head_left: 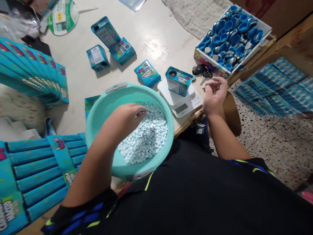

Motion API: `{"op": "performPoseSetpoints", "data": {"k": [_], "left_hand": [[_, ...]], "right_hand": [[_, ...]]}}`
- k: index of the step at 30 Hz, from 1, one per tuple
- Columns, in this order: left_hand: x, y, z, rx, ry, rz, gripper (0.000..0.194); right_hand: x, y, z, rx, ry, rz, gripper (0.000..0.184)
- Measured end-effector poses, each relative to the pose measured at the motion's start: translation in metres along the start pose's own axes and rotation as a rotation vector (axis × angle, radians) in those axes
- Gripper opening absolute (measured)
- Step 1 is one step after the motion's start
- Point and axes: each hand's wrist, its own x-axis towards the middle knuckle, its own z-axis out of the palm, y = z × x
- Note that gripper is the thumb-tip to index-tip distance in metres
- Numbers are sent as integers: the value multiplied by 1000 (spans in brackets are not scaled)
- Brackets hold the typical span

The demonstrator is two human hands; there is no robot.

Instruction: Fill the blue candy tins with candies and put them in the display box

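your left hand (126, 119) sits curled among the small white-and-blue candies (144, 140) in a teal bowl (162, 114), and you can't tell if it grips any. they look light, hard and slippery, so scoop from underneath. your right hand (215, 96) is empty, fingers half open, near a small scale (183, 107) bearing a blue tin (178, 81).

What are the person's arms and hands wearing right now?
The left hand and right hand are bare, with no gloves. The arms come out of short black sleeves: the left sleeve and right sleeve both carry blue and yellow-green stripes.
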Motion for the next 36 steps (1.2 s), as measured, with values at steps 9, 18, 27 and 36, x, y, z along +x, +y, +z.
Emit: {"op": "performPoseSetpoints", "data": {"k": [9,18,27,36], "left_hand": [[87,54,-63,184,203,220,29],[121,46,-42,23,226,168,20],[75,27,-62,-5,358,165,27],[-14,-35,16,-142,402,80,22]], "right_hand": [[1,-2,2,7,33,14,23],[3,-6,6,2,59,13,24],[3,-7,6,-28,53,38,32],[2,-8,3,-80,-14,33,28]]}}
